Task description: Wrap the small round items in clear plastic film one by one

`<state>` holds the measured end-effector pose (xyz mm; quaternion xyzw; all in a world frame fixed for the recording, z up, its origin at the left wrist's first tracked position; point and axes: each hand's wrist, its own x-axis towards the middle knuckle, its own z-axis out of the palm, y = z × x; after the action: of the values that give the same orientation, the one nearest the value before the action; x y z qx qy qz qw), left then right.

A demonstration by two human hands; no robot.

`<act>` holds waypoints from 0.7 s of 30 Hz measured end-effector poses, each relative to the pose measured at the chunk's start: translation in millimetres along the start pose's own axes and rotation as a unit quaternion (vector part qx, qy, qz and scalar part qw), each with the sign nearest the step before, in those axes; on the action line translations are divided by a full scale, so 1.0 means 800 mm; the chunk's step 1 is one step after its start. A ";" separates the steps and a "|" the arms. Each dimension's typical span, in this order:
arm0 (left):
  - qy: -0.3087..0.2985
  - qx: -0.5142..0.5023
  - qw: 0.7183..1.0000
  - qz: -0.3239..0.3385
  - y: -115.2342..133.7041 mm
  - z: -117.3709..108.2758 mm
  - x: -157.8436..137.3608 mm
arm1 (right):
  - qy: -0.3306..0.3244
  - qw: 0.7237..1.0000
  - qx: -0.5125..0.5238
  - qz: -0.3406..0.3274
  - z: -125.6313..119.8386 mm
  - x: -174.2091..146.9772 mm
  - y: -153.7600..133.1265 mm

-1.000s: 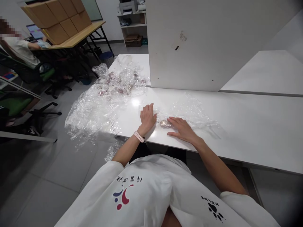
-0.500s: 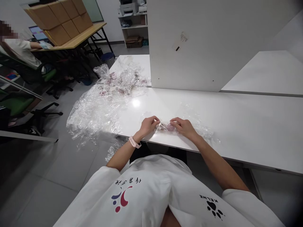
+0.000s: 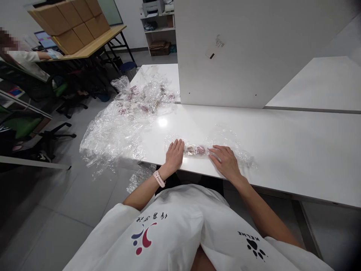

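Note:
Between my hands, near the table's front edge, a small pinkish-brown bundle [image 3: 200,150] lies in clear plastic film [image 3: 227,133]; what is inside cannot be made out. My left hand [image 3: 175,155] rests flat on the film at the bundle's left end, with fingers stretched out. To the right of the bundle, my right hand [image 3: 226,161] touches the film with its fingers loosely bent and the thumb apart from them. More of the film spreads out behind and beyond the right hand.
A heap of crumpled clear film [image 3: 113,128] with pinkish pieces covers the left end of the white table [image 3: 304,150] and hangs over its edge. Behind stands a white panel [image 3: 234,71]. At upper left, a person [image 3: 25,58] sits by a desk with cardboard boxes [image 3: 73,32].
Both hands have let go of their pinch on the film. The left hand now lies flat, and the right hand has shifted slightly right, leaving the bundle exposed between them.

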<state>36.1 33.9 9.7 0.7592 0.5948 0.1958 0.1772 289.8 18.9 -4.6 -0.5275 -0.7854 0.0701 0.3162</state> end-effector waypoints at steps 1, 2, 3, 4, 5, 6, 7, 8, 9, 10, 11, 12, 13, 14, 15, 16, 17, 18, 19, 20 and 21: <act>0.032 -0.083 0.995 -0.043 -0.001 0.003 0.007 | 0.009 1.000 0.014 0.013 0.004 -0.007 -0.001; 0.070 -0.185 0.977 -0.086 0.002 0.006 0.015 | 0.018 0.999 0.032 0.026 0.009 -0.012 -0.003; 0.103 -0.299 0.940 -0.128 0.007 0.008 0.023 | 0.026 0.997 0.054 0.037 0.014 -0.016 -0.007; 0.120 -0.417 0.885 -0.172 0.014 0.008 0.030 | 0.030 0.995 0.081 0.048 0.019 -0.017 -0.012; 0.114 -0.527 0.815 -0.213 0.023 0.008 0.037 | 0.032 0.991 0.111 0.061 0.024 -0.017 -0.018; 0.087 -0.623 0.736 -0.250 0.033 0.006 0.042 | 0.031 0.986 0.145 0.078 0.027 -0.015 -0.024; 0.050 -0.697 0.659 -0.279 0.042 0.003 0.046 | 0.031 0.977 0.183 0.102 0.028 -0.013 -0.030; 0.013 -0.750 0.591 -0.297 0.051 -0.001 0.048 | 0.032 0.965 0.225 0.133 0.027 -0.011 -0.035; -0.015 -0.787 0.536 -0.306 0.058 -0.006 0.049 | 0.038 0.948 0.266 0.172 0.024 -0.010 -0.040; -0.029 -0.812 0.496 -0.307 0.064 -0.012 0.048 | 0.051 0.929 0.296 0.215 0.018 -0.010 -0.045; -0.033 -0.828 0.469 -0.306 0.069 -0.018 0.045 | 0.071 0.915 0.306 0.255 0.009 -0.012 -0.049; -0.031 -0.837 0.451 -0.307 0.073 -0.024 0.042 | 0.096 0.908 0.291 0.286 0.000 -0.017 -0.054; -0.029 -0.842 0.440 -0.312 0.076 -0.030 0.039 | 0.124 0.910 0.254 0.304 -0.011 -0.025 -0.059; -0.029 -0.843 0.433 -0.317 0.079 -0.035 0.035 | 0.152 0.915 0.205 0.313 -0.021 -0.034 -0.064; -0.030 -0.843 0.429 -0.322 0.082 -0.039 0.031 | 0.174 0.919 0.159 0.315 -0.031 -0.044 -0.069; -0.030 -0.843 0.429 -0.323 0.086 -0.041 0.028 | 0.179 0.920 0.134 0.321 -0.039 -0.053 -0.073; -0.031 -0.843 0.431 -0.321 0.089 -0.042 0.024 | 0.164 0.916 0.142 0.338 -0.045 -0.061 -0.076; -0.036 -0.843 0.434 -0.316 0.093 -0.042 0.021 | 0.130 0.902 0.187 0.368 -0.048 -0.066 -0.078; -0.047 -0.841 0.440 -0.313 0.098 -0.039 0.016 | 0.082 0.872 0.262 0.405 -0.049 -0.068 -0.078; -0.066 -0.835 0.450 -0.309 0.102 -0.035 0.011 | 0.027 0.826 0.353 0.439 -0.049 -0.065 -0.076; -0.093 -0.825 0.465 -0.307 0.106 -0.030 0.005 | -0.020 0.768 0.444 0.462 -0.048 -0.060 -0.072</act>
<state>95.4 19.5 73.5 0.0427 0.3312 0.4570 0.8244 278.4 -56.1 30.8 -0.6264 -0.3341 0.5587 0.4288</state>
